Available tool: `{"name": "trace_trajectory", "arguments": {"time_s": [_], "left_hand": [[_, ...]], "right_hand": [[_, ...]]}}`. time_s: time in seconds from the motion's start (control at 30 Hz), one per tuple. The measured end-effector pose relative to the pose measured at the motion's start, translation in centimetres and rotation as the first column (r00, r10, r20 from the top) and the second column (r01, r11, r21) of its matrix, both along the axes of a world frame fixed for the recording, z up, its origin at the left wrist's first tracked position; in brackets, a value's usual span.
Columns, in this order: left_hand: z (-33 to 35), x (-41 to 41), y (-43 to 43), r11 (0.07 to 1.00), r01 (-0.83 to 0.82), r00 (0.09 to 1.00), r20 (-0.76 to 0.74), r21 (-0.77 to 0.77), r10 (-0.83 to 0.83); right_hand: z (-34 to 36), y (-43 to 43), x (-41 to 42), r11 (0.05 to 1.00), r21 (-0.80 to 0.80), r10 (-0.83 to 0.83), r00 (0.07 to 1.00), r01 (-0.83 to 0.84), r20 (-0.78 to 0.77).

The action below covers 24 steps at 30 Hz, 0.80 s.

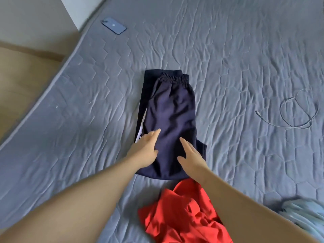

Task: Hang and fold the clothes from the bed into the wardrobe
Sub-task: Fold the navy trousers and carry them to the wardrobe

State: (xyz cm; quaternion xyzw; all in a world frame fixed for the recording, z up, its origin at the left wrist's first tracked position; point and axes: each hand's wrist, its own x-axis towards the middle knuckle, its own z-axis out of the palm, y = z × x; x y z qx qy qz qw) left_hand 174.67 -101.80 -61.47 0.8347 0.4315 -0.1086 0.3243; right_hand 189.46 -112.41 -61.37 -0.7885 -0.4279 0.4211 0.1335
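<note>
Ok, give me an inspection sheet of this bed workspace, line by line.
Surface: grey quilted bed cover, wrinkled.
Job's things: navy trousers folded, waistband at the far end; red garment crumpled nearer the person.
Clutter: phone near the bed's far left edge; pale blurred fabric at bottom right.
Grippers: left hand and right hand both flat on the trousers' near end, fingers straight.
Cables: thin cable loosely coiled on the bed, right side.
Surroundings: wooden floor left of the bed.
</note>
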Motion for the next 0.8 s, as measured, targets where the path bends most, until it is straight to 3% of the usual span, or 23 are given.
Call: {"name": "trace_trajectory", "arguments": {"time_s": [0.2,0.33,0.5,0.67,0.8], "left_hand": [[-7.0,-0.8,-3.3,0.944,0.328,0.9,-0.293,-0.036,-0.324],[-10.4,-2.6,-4.2,0.883,0.468,0.805,-0.424,0.025,-0.415],[-13.2,-3.8,-5.0,0.884,0.419,0.88,-0.332,0.206,-0.34],[-13.8,-2.7,-5.3,0.868,0.333,0.941,-0.195,0.369,-0.278],[-12.4,-3.0,-4.9,0.964,0.197,0.961,-0.23,0.18,-0.154]], "right_hand": [[-6.0,-2.4,-0.8,0.945,-0.189,0.294,0.945,-0.266,0.14],[-9.2,-3.3,-0.6,0.886,-0.314,0.412,0.889,-0.341,0.198],[-11.8,-3.7,-0.7,0.872,-0.331,0.452,0.853,-0.361,0.26],[-11.8,-3.6,-0.9,0.947,-0.201,0.308,0.887,-0.251,0.344],[-9.9,-3.2,-0.4,0.968,-0.191,0.219,0.922,-0.163,0.321]]}}
